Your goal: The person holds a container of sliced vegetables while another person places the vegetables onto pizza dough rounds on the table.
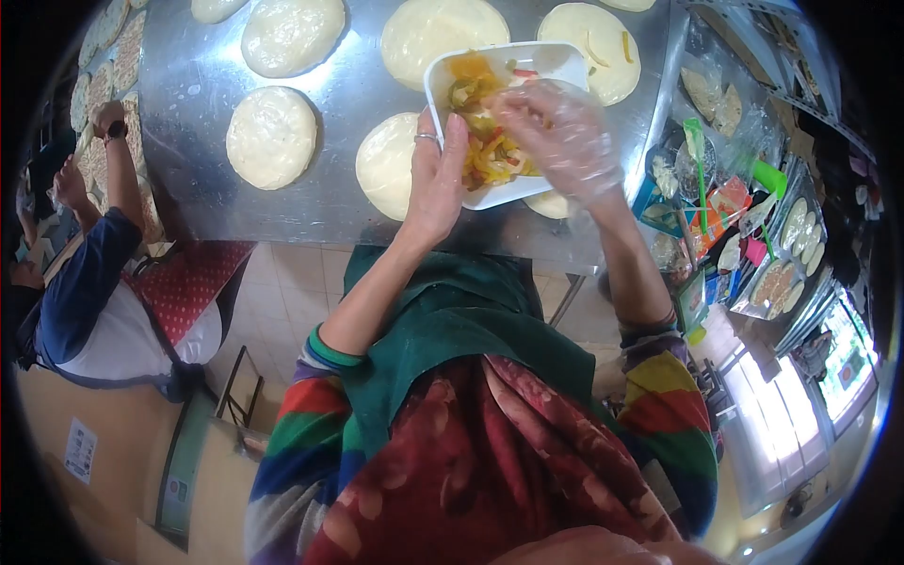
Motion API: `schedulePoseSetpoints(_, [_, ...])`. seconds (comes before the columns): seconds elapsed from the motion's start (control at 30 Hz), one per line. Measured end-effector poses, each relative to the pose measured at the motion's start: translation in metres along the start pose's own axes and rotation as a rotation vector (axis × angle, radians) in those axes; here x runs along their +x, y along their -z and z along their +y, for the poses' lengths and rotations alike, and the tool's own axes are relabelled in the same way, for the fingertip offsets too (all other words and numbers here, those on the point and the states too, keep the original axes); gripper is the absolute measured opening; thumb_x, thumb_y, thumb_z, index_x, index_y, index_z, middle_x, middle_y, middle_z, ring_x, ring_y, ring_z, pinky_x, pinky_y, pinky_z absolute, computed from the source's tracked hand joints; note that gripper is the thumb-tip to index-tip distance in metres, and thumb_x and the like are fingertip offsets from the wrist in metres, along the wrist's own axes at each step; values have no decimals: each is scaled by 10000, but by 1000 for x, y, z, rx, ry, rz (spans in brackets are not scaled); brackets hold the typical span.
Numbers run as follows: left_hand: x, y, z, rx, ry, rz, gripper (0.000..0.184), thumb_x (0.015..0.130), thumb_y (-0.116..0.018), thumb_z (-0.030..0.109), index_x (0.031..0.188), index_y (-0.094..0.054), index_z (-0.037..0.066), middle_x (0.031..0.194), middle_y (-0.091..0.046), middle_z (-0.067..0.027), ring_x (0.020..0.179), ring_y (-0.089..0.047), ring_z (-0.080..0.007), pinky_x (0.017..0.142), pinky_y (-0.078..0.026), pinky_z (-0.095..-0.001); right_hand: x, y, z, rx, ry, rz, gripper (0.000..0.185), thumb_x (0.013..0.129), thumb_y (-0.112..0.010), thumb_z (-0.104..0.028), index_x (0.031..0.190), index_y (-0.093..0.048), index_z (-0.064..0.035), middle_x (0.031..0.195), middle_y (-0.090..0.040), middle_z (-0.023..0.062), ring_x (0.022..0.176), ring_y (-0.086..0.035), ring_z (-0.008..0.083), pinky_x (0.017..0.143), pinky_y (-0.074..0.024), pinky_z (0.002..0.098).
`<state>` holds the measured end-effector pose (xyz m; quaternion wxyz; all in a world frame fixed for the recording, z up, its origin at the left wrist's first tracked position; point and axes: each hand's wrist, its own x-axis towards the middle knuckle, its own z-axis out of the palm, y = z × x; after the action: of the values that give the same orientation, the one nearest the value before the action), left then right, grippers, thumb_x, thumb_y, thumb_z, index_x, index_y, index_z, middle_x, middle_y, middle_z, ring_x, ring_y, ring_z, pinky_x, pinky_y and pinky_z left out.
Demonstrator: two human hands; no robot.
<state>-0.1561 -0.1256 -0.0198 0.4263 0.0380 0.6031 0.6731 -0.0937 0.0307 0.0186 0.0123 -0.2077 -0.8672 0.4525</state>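
My left hand [438,179], bare with a ring, grips the near-left side of a white plastic tub [556,58], its thumb over the rim. Sliced pepper strips [490,155] in yellow, orange, green and red lie inside the tub. A clear plastic glove covers my right hand [560,137], which reaches into the tub with its fingers bent together on the strips; the fingertips are partly hidden. Beneath and around the tub are flat dough rounds [444,38]. A few yellow strips rest on the dough round [589,52] at the right.
More dough rounds [271,138] lie on the metal table [198,188]. At the left, a co-worker [113,282] reaches over topped flatbreads [127,66]. To the right stand a green-handled spatula [695,141], plastic bags and trays of bread [777,287].
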Motion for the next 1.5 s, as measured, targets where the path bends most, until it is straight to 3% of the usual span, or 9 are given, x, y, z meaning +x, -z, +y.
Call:
schedulePoseSetpoints(0.1, [4,3,-2,-104,9,-6,494,1035,-392,362,1354,-334,-10,1234,-503,-136,1118,-518,-162,961,-443,-306,-3,21,6,523,-277,-69,204,936,-603,-212,1015,-706,-54,1004,-701,64,876,-647,161,805,-521,314])
schedulePoseSetpoints(0.27, [5,5,2,-111,21,26,494,1037,-386,349,1370,-309,-8,1260,-490,-146,1147,-517,-167,976,-448,-311,-3,62,17,659,-329,-83,258,920,-641,-247,1060,-696,-38,994,-682,31,859,-552,87,751,-461,214])
schedulePoseSetpoints(0.37, [5,12,2,-55,50,57,502,1036,-385,360,1376,-307,-2,1261,-489,-143,1161,-507,-171,985,-437,-314,-2,80,26,514,-359,88,262,946,-598,-224,1115,-655,-33,913,-614,-5,742,-466,32,622,-370,164])
schedulePoseSetpoints(0.6, [6,29,-7,16,20,143,598,1001,-431,467,1314,-391,-41,1240,-540,-138,1085,-593,-186,892,-526,-319,36,102,104,-260,-464,148,365,914,-597,-373,1132,-676,-92,1008,-704,85,840,-631,212,750,-483,339])
schedulePoseSetpoints(0.97, [1,24,4,10,-9,123,573,1013,-401,457,1335,-366,-15,1236,-515,-138,1108,-551,-181,931,-483,-326,74,71,159,-684,-205,176,283,896,-566,-317,1072,-671,-123,986,-686,164,903,-656,337,788,-503,410])
schedulePoseSetpoints(1.1, [0,25,6,-9,16,69,536,1030,-369,425,1357,-316,5,1227,-476,-137,1136,-490,-177,989,-412,-315,53,82,62,-570,-277,222,232,886,-599,-289,1022,-675,-118,1033,-692,125,917,-662,295,805,-510,386])
schedulePoseSetpoints(1.2, [1,23,5,-17,2,70,578,1019,-380,455,1350,-348,-17,1247,-509,-138,1114,-546,-180,937,-480,-322,26,74,16,-130,47,86,189,890,-610,-238,1017,-674,-113,1056,-692,101,929,-657,272,816,-515,350])
schedulePoseSetpoints(1.37, [-3,10,11,-5,-52,65,579,1020,-377,451,1364,-339,-13,1265,-501,-142,1137,-535,-180,945,-480,-323,-1,7,-2,-439,423,-124,212,878,-588,-138,1075,-646,-87,1086,-632,98,1025,-621,269,854,-529,364])
schedulePoseSetpoints(1.5, [-5,15,9,12,-13,52,525,1034,-374,391,1375,-308,-3,1263,-476,-143,1153,-497,-178,978,-433,-317,-12,-1,-14,-561,358,-114,215,862,-583,-105,1071,-634,-95,1108,-606,98,1052,-600,280,879,-517,374])
